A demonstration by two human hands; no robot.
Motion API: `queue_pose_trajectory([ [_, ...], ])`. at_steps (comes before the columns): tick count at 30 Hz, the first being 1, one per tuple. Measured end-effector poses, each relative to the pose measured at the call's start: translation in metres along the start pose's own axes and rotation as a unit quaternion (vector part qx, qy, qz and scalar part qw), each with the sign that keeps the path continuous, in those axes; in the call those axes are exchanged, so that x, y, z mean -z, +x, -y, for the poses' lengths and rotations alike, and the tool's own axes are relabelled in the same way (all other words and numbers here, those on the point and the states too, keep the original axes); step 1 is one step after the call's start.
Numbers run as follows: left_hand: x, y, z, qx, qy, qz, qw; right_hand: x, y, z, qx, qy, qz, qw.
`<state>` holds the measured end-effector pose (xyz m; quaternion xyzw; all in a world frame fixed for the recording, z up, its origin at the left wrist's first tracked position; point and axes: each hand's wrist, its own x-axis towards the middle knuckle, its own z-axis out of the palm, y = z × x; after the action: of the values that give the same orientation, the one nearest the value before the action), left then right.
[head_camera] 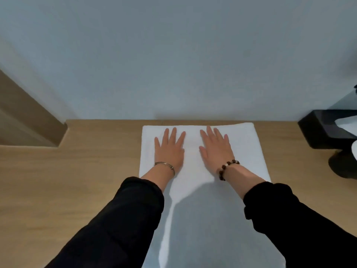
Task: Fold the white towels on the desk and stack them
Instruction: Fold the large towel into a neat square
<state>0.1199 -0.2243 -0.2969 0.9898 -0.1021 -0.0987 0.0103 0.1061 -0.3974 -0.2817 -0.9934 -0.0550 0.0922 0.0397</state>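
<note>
A white towel (195, 190) lies flat on the wooden desk (77, 180), running from the wall edge down to the bottom of the view. My left hand (170, 149) presses flat on its far part, fingers straight and spread. My right hand (216, 149) lies flat beside it, palm down, fingers spread. A thin bangle circles the left wrist and a dark bead bracelet the right. Black sleeves cover both forearms and hide parts of the towel's sides.
A black tissue box (326, 128) with white paper showing sits at the desk's right edge, with another dark object (343, 165) in front of it. The pale wall (173, 64) stands directly behind the desk. A wooden panel (25, 117) rises at the left.
</note>
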Motion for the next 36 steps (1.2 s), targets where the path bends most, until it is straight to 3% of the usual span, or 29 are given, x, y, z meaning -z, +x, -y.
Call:
queue_pose_trajectory([
  [2,-0.014,0.007,0.021,0.005,-0.014,0.001,1.0,-0.011,0.019,-0.013,0.016,-0.035,0.035,0.999],
  [9,-0.016,0.023,0.055,0.029,-0.025,0.006,0.999,-0.012,0.047,-0.071,-0.068,-0.016,0.064,0.995],
  [14,0.005,0.045,0.071,0.009,0.012,-0.008,1.0,0.012,0.071,-0.083,-0.048,0.001,0.161,0.986],
  [18,0.035,0.091,0.082,-0.069,-0.028,0.153,0.985,0.049,0.1,-0.087,0.046,-0.036,0.265,0.963],
  [21,0.049,0.112,0.08,-0.107,-0.034,0.225,0.968,0.055,0.115,-0.081,0.029,-0.078,0.316,0.945],
  [25,0.051,0.116,0.075,-0.075,-0.046,0.275,0.957,0.053,0.12,-0.075,0.001,-0.101,0.339,0.935],
  [28,0.056,0.108,0.075,-0.073,-0.024,0.23,0.97,0.062,0.114,-0.074,-0.005,-0.119,0.307,0.944],
  [32,0.08,0.087,0.077,-0.062,0.007,0.09,0.994,0.087,0.095,-0.078,0.003,-0.085,0.163,0.983],
  [36,0.112,0.066,0.075,-0.051,0.03,-0.076,0.995,0.125,0.074,-0.068,0.02,-0.09,0.017,0.996],
])
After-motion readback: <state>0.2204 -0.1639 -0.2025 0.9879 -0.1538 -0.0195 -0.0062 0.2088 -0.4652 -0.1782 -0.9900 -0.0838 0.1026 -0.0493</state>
